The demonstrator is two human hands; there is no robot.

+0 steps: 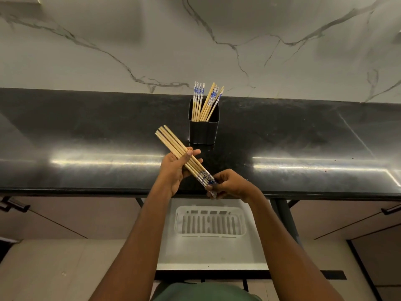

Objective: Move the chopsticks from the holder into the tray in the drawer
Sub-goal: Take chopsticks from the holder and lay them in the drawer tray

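A black square holder (203,131) stands on the dark counter and holds several wooden chopsticks (206,103) with blue-and-white tops. Over the counter's front edge I hold a bundle of several chopsticks (173,144) slanting up to the left. My left hand (175,168) is wrapped around the bundle's middle. My right hand (230,184) pinches its blue-patterned ends at the lower right. Below the counter the drawer (208,261) is pulled out, and a white slotted tray (180,222) lies in it with nothing inside.
The glossy black counter (303,137) runs the full width, backed by a white marble-look wall (152,44). Closed cabinet fronts with dark handles (13,205) flank the drawer. A green garment (206,292) shows at the bottom edge.
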